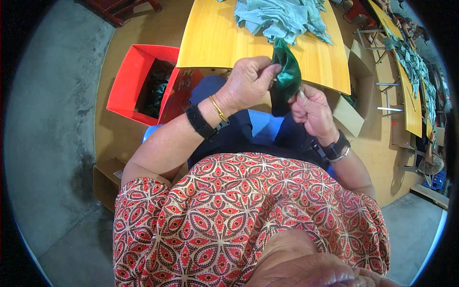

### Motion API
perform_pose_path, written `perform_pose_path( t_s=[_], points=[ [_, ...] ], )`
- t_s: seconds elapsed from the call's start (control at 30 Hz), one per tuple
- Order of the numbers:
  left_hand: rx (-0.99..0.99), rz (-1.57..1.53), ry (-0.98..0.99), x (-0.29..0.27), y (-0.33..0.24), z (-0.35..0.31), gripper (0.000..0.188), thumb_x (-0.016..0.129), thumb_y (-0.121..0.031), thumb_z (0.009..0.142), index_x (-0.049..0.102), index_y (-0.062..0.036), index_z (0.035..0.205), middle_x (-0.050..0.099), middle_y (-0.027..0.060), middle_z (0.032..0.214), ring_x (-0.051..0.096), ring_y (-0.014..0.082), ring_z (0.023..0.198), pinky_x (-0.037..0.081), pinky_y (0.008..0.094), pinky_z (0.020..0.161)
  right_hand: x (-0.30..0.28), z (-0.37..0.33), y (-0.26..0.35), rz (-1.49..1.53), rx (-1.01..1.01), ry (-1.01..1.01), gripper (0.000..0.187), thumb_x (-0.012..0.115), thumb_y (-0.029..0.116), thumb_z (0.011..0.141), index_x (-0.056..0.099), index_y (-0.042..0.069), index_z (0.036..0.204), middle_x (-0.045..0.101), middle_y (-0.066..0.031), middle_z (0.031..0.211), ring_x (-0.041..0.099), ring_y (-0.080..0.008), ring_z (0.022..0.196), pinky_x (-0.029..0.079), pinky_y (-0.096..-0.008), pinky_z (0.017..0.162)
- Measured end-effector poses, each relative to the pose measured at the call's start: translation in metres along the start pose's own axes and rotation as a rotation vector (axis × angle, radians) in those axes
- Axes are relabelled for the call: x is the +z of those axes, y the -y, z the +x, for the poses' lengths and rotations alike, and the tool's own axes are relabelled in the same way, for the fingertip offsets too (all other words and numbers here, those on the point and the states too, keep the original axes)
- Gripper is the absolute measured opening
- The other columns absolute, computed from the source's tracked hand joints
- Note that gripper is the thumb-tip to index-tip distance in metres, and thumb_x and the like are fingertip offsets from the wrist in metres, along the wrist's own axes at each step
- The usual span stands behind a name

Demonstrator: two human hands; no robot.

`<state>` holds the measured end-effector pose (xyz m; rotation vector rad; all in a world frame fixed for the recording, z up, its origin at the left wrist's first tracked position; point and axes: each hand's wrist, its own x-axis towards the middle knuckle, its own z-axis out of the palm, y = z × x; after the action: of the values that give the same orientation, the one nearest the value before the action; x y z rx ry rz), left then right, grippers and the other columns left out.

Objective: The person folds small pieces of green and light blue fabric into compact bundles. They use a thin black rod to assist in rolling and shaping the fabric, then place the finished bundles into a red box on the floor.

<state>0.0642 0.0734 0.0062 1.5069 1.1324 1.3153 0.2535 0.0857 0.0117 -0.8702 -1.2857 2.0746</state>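
Note:
Between my two hands hangs a dark green shiny piece of cloth [289,71], held up over my lap at the near edge of the table. My left hand [251,81] pinches its left edge between thumb and fingers. Lower on the right side, my right hand [313,109] grips the cloth's edge with thumb and curled fingers. A pile of pale blue-green cloth pieces [279,19] lies on the yellow wooden table [215,36] just beyond the green piece, whose upper tip overlaps the table's surface in view.
A red box [131,83] with dark pieces inside stands at the left of the table. An open cardboard box [351,112] holds something green at the right. Farther right, another yellow table [406,103] carries more blue-green cloth. A blue seat [263,123] shows beneath me.

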Motion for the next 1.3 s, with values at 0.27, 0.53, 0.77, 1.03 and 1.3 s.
perform_pose_path(
  t_s=[0.27, 0.53, 0.77, 1.03, 1.3],
  points=[
    [0.168, -0.144, 0.047, -0.016, -0.005, 0.012, 0.025, 0.054, -0.018, 0.081, 0.051, -0.0011, 0.099, 0.054, 0.0037, 0.087, 0.051, 0.0077, 0.078, 0.044, 0.0213, 0.066, -0.015, 0.005, 0.002, -0.271, -0.037, -0.023, 0.025, 0.042, 0.024, 0.087, 0.051, 0.002, 0.081, 0.033, 0.0062, 0.056, 0.027, -0.0033, 0.049, 0.023, -0.0164, 0.043],
    [0.192, -0.004, -0.075, -0.006, -0.012, -0.002, 0.024, 0.044, -0.021, 0.086, 0.052, 0.0003, 0.093, 0.054, 0.0019, 0.077, 0.049, 0.0073, 0.072, 0.041, 0.0198, 0.065, -0.011, 0.003, -0.002, -0.717, -0.266, -0.090, 0.019, 0.043, 0.018, 0.086, 0.052, 0.001, 0.084, 0.045, 0.0001, 0.060, 0.039, -0.0072, 0.054, 0.033, -0.0202, 0.049],
    [0.320, 0.078, -0.132, -0.001, -0.024, -0.010, 0.022, 0.044, -0.021, 0.085, 0.048, -0.0003, 0.079, 0.050, 0.0121, 0.064, 0.049, 0.0257, 0.060, 0.040, 0.0285, 0.053, -0.002, -0.001, -0.003, -0.783, -0.433, -0.065, 0.016, 0.044, 0.015, 0.085, 0.052, 0.002, 0.090, 0.049, -0.0024, 0.064, 0.043, -0.0103, 0.055, 0.037, -0.0220, 0.052],
    [0.452, 0.199, -0.084, -0.005, -0.021, -0.007, 0.023, 0.046, -0.020, 0.084, 0.045, 0.0001, 0.072, 0.047, 0.0171, 0.057, 0.048, 0.0360, 0.054, 0.038, 0.0345, 0.046, 0.002, -0.005, -0.006, -0.621, -0.340, -0.057, 0.018, 0.044, 0.018, 0.085, 0.053, 0.002, 0.088, 0.048, 0.0017, 0.062, 0.040, -0.0053, 0.052, 0.032, -0.0187, 0.047],
    [0.302, 0.129, -0.114, 0.004, -0.020, -0.011, 0.026, 0.043, -0.020, 0.086, 0.046, 0.0013, 0.070, 0.047, 0.0161, 0.054, 0.049, 0.0329, 0.051, 0.039, 0.0317, 0.045, 0.016, -0.010, 0.004, 0.007, 0.085, 0.089, 0.021, 0.043, 0.022, 0.087, 0.050, 0.004, 0.078, 0.033, 0.0072, 0.053, 0.025, -0.0018, 0.045, 0.021, -0.0161, 0.041]
  ],
)
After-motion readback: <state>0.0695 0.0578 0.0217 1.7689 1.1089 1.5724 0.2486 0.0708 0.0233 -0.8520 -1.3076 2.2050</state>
